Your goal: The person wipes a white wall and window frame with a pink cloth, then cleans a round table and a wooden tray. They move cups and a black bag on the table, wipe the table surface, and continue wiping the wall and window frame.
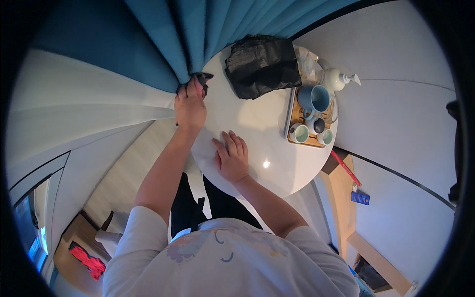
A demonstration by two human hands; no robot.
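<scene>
My left hand [191, 105] grips a crumpled dark and pink cloth [203, 80] at the left rim of the round white table [256, 122]. The cloth is mostly hidden by my fingers, beside the lower edge of the blue curtain [163, 48]. Flat on the tabletop near the front left lies my right hand [233, 157], fingers spread, holding nothing. A black plastic bag [263, 67] covers the back of the table.
At the table's right, a tray [293, 140] carries a blue mug [313, 98], two small cups [299, 133] and a white pot with a dark lid [315, 126]. Behind it stands a pump bottle [335, 79]. A white sheer curtain [96, 89] hangs left; a wall [393, 122] borders the right.
</scene>
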